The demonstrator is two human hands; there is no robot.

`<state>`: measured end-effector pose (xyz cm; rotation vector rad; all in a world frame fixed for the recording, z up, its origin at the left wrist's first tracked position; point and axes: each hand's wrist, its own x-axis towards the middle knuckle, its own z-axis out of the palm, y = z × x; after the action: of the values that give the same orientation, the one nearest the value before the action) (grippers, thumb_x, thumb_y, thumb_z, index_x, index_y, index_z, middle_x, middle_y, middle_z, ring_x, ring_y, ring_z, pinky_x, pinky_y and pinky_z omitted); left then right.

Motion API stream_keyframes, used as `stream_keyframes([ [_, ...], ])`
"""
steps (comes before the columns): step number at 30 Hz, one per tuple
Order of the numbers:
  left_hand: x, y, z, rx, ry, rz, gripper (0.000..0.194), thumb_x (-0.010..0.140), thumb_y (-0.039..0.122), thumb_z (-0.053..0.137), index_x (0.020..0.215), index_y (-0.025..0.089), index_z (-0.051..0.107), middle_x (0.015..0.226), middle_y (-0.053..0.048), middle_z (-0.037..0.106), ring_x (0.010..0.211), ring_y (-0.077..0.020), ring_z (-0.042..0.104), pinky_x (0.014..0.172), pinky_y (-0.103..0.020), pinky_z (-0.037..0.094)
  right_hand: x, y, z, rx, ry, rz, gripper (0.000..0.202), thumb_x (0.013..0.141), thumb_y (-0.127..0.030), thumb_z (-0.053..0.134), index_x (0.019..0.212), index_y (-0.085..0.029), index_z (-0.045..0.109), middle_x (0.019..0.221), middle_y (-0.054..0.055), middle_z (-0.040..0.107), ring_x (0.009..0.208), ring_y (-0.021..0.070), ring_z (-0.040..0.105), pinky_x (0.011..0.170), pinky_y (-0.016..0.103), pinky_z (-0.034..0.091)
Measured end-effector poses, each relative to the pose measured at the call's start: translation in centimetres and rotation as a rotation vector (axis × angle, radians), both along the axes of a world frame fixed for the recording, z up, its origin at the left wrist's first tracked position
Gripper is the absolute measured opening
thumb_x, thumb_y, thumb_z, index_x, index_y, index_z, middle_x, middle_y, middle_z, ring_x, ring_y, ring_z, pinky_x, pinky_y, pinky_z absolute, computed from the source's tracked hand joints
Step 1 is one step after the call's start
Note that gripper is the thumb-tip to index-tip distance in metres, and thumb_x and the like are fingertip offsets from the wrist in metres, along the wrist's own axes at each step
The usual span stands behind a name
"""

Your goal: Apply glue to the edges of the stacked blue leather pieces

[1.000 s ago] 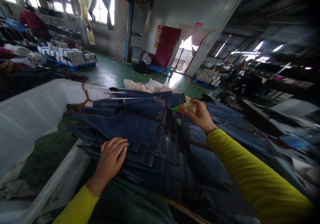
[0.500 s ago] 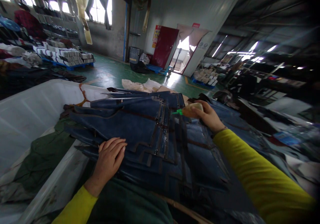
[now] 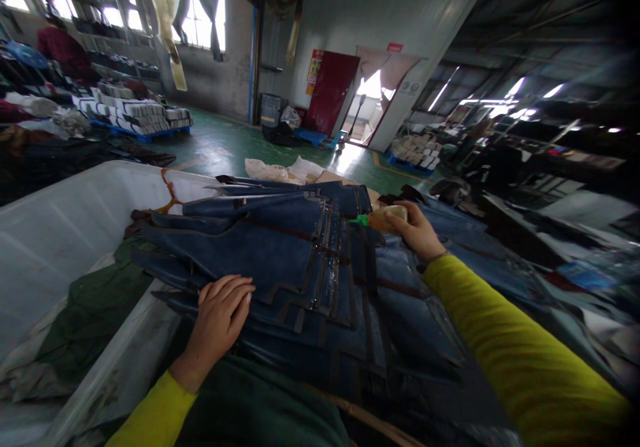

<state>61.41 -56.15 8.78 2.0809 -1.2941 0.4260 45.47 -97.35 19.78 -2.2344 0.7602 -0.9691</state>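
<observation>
Overlapping dark blue leather-like panels point(image 3: 260, 254) lie fanned out before me, with wet, shiny streaks along their stepped right edges. My left hand point(image 3: 223, 314) rests on the near left part of the stack, fingers stretched out and lying flat. In my right hand point(image 3: 417, 230) is a yellowish squeeze bottle point(image 3: 381, 220) with a green nozzle. The bottle lies nearly level above the right side of the panels, its nozzle pointing left toward the streaked edges. Whether the tip touches a panel I cannot tell.
A white plastic bin point(image 3: 115, 184) holding green cloth point(image 3: 85, 307) stands at the left. More blue panels point(image 3: 465, 240) lie to the right. Beyond are a blue pallet with white bundles point(image 3: 130, 114), a red door point(image 3: 330, 94) and a person point(image 3: 65, 50) at far left.
My right hand and the bottle appear almost still, with the whole view shifted slightly. My left hand stays in place on the panels.
</observation>
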Motion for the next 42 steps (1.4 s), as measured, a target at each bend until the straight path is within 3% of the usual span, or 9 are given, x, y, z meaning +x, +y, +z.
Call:
stream_keyframes([
  [5,0.0,0.0,0.1,0.002,0.005,-0.004,0.024,0.088,0.023,0.043,0.102,0.026,0.062,0.111,-0.003,0.064,0.110,-0.0222,0.051,0.091,-0.041,0.033,-1.1,1.1,0.6,0.108,0.057,0.012,0.050,0.069,-0.054,0.065,0.108,-0.024,0.057,0.102,0.005,0.063,0.095,0.0270,0.060,0.079,0.042,0.053],
  [14,0.0,0.0,0.1,-0.002,0.013,-0.005,0.023,0.088,0.023,0.043,0.101,0.026,0.062,0.111,-0.002,0.065,0.110,-0.0229,0.051,0.090,-0.041,0.033,-3.4,3.4,1.5,0.048,0.260,0.190,0.043,0.076,-0.053,0.060,0.110,-0.027,0.058,0.105,0.004,0.064,0.099,0.0288,0.059,0.085,0.044,0.051],
  [25,-0.1,0.0,0.2,0.002,-0.001,0.003,0.024,0.088,0.023,0.042,0.102,0.026,0.062,0.110,-0.003,0.065,0.110,-0.0226,0.051,0.090,-0.041,0.033,-0.9,1.7,-0.2,-0.017,0.002,0.091,0.052,0.070,-0.052,0.065,0.111,-0.024,0.051,0.107,0.006,0.059,0.097,0.0263,0.058,0.083,0.043,0.051],
  [34,-0.2,0.0,0.1,-0.011,0.008,0.005,0.023,0.089,0.023,0.043,0.100,0.025,0.062,0.111,-0.002,0.065,0.110,-0.0220,0.050,0.091,-0.040,0.032,-4.2,5.0,1.6,0.041,0.275,0.167,0.046,0.077,-0.053,0.058,0.114,-0.026,0.054,0.107,0.004,0.062,0.101,0.0273,0.057,0.090,0.043,0.048],
  [38,-0.2,0.0,0.2,-0.017,0.008,0.005,0.022,0.089,0.023,0.043,0.101,0.026,0.062,0.111,-0.001,0.064,0.110,-0.0220,0.050,0.092,-0.040,0.032,-4.8,5.8,2.0,0.066,0.310,0.206,0.043,0.079,-0.053,0.055,0.115,-0.028,0.054,0.108,0.003,0.062,0.102,0.0274,0.058,0.088,0.041,0.049],
  [42,-0.3,0.1,0.3,-0.011,0.011,0.008,0.022,0.089,0.024,0.043,0.101,0.026,0.062,0.111,-0.001,0.065,0.110,-0.0220,0.050,0.092,-0.040,0.032,-4.5,6.1,2.1,0.058,0.271,0.160,0.045,0.077,-0.052,0.057,0.115,-0.028,0.053,0.109,0.002,0.062,0.102,0.0267,0.058,0.088,0.040,0.049],
])
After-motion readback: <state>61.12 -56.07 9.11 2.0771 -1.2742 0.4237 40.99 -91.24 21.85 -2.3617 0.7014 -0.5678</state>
